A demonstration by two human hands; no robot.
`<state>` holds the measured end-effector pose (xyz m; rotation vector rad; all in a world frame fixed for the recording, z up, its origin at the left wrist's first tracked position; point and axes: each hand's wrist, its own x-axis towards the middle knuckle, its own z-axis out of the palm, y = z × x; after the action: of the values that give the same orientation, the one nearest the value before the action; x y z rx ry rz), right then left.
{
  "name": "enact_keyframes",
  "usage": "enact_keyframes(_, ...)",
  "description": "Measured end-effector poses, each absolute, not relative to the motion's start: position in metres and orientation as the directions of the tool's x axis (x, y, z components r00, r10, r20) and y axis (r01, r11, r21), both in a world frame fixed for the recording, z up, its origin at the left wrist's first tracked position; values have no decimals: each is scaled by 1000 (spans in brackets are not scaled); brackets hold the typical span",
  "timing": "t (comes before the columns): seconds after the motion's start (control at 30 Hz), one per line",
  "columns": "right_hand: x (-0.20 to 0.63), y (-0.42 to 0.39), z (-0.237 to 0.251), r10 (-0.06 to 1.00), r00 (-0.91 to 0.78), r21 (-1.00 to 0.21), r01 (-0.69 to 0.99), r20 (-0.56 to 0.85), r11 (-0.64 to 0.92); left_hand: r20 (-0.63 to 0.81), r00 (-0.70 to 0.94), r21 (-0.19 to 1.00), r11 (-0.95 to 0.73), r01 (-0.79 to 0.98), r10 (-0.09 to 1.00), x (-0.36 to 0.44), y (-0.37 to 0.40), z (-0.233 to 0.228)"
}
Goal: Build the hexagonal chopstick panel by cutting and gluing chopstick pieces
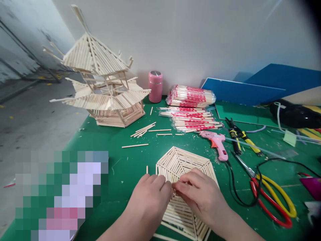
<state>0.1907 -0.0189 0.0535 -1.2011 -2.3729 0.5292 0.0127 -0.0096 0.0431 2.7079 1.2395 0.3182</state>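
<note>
1. Stick-built polygonal panel [179, 214] lies at near centre on green table [120, 180], sticks running in nested rings between spokes.
2. Left hand [151, 194] over the panel's left side, fingers curled; right hand [204, 190] over its middle and right, thumb and forefinger drawn together. Fingertips of both almost meet; cannot tell whether either grips anything, the contact being hidden.
3. Loose sticks [142, 130] scattered beyond the panel, to its far left.
4. Pink glue gun [215, 140] on its side, just beyond the panel's far right; red-and-yellow-handled scissors [255, 187] right of the panel.
5. Far left: two-roofed stick model [110, 102], upright.
</note>
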Motion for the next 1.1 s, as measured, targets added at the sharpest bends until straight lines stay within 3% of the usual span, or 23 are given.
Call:
enact_keyframes(0.27, 197, 9, 57, 737, -640, -447, 606, 216, 658, 125, 533, 400, -534, 745, 837, 7, -6, 51)
enact_keyframes(0.33, 198, 16, 56, 750, -621, -516, 576, 228, 634, 120, 500, 444, -497, 746, 858, 4, -6, 48)
enact_keyframes(0.43, 198, 27, 49, 856, -485, -718, 529, 180, 451, 156, 422, 469, -443, 764, 893, 4, -2, 44)
enact_keyframes(0.57, 196, 47, 37, 929, -368, -884, 425, 26, 193, 151, 350, 445, -380, 811, 925, 8, 9, 40)
enact_keyframes(0.93, 201, 96, 23, 897, -441, -874, 431, 12, 223, 87, 308, 378, -317, 870, 947, 13, 41, 32)
enact_keyframes(1.1, 197, 99, 9, 978, -205, -943, 320, 30, 96, -21, 319, 300, -299, 906, 947, 13, 51, 31)
